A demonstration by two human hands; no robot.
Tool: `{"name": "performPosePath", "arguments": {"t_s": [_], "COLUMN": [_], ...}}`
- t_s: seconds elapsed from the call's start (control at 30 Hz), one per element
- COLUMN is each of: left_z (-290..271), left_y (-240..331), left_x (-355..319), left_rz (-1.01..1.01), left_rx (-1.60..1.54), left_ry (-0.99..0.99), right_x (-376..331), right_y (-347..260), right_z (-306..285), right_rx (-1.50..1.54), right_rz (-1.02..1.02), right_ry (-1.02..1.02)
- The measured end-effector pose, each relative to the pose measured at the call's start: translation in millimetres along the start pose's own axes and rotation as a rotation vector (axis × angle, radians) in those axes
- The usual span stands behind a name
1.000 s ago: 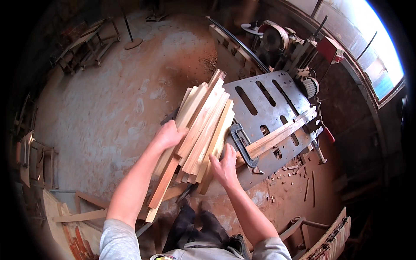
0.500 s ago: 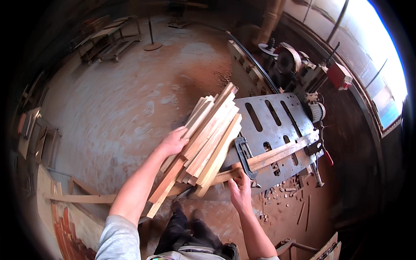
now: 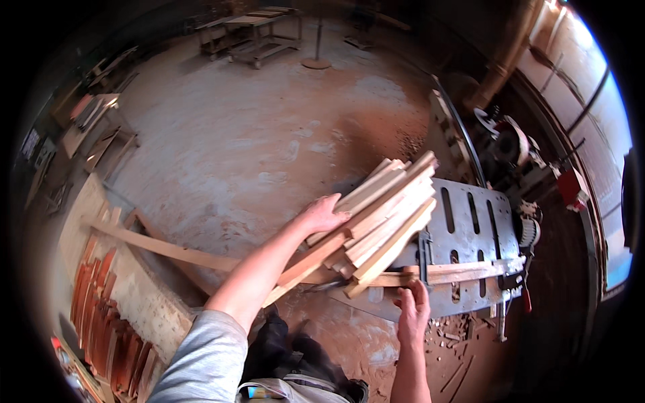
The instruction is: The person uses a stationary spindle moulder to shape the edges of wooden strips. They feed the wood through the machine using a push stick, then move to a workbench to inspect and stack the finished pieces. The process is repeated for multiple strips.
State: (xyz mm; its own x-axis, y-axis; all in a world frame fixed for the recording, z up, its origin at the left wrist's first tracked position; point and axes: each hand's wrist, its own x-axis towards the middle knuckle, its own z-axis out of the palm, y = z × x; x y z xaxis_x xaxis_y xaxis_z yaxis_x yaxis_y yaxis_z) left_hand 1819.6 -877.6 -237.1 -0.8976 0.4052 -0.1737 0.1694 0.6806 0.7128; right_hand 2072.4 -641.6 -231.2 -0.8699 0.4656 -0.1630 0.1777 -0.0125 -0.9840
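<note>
A stack of pale and reddish wooden strips lies slanted across the left end of a metal machine table. My left hand grips the stack along its left side, its fingertips partly hidden by the wood. A long wooden board runs across the table beneath the near end of the strips. A dark clamp stands over this board, just right of the stack. Below the clamp's near end is my right hand, with thumb and fingers apart and slightly bent; nothing shows in it.
Reddish wooden pieces lie at the lower left beside a pale panel. Machinery with a motor borders the table on the right. Offcuts litter the floor under the table. Wheeled carts stand far back.
The view has swung left, so the stack, table and hands appear farther right. My left hand keeps its hold on the strips. My right hand has come slightly lower against the board.
</note>
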Motion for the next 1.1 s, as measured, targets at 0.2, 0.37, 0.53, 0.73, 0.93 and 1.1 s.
{"name": "performPosePath", "arguments": {"t_s": [0.2, 0.37, 0.53, 0.73, 0.93, 1.1], "left_z": [-58, -113, -142, -161, -214, -280], "left_y": [-22, -98, -218, -369, -480, -529], "left_x": [-97, -260, -466, -696, -874, -922], "left_rz": [0.154, 0.009, -0.486, -0.671, -0.926, -1.145], "left_rx": [-0.121, -0.111, -0.189, -0.201, -0.018, 0.097], "left_ry": [0.204, 0.440, 0.662, 1.067, 1.267, 1.234], "right_x": [-12, -29, -111, -225, -312, -355], "right_y": [-10, -22, -50, -36, 27, 106], "right_z": [-10, 27, 120, 266, 390, 491], "right_rx": [0.134, 0.145, -0.160, -0.184, -0.488, -0.812], "right_rz": [-0.122, -0.172, -0.495, 0.075, -0.026, -0.812], "right_ry": [-0.125, -0.454, -0.892, -1.071, -1.303, -1.408]}}
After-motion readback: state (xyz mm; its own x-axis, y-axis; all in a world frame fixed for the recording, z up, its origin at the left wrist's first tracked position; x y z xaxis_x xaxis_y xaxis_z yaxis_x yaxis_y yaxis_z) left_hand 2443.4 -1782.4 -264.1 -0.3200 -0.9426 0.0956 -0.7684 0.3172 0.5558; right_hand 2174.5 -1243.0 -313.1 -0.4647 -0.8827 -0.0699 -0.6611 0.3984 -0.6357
